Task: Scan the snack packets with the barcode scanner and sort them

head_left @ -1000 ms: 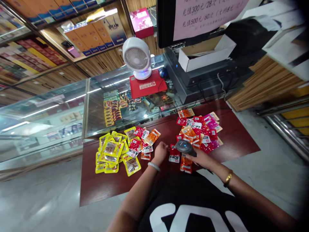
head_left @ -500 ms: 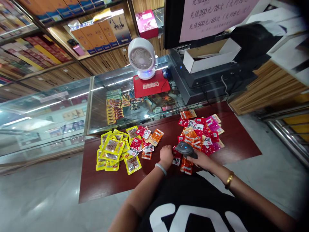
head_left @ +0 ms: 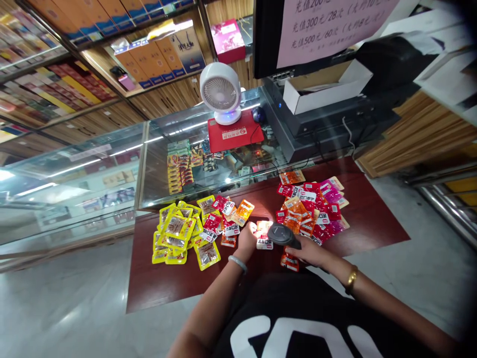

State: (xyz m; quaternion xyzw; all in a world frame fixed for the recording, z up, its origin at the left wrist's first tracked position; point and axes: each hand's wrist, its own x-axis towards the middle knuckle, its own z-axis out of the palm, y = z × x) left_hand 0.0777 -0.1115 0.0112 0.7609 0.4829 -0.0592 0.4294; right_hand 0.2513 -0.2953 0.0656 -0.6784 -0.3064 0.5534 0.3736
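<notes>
From the head view we saw the left hand (head_left: pixel 248 237) pinching a small red snack packet (head_left: pixel 264 235) at its near edge, lifted just above the dark red worktop (head_left: pixel 167 283). The right hand (head_left: pixel 312 252) gripped a dark barcode scanner (head_left: pixel 282 234), its head just beside the packet, which looked washed out by bright light; we could not read its print. Left of the hands lay a heap of yellow packets (head_left: pixel 175 233) mixed with red ones, and right of them a pile of red, orange and pink packets (head_left: pixel 313 209). Beyond stood a glass display case (head_left: pixel 112 164) carrying a white fan (head_left: pixel 219 92).
</notes>
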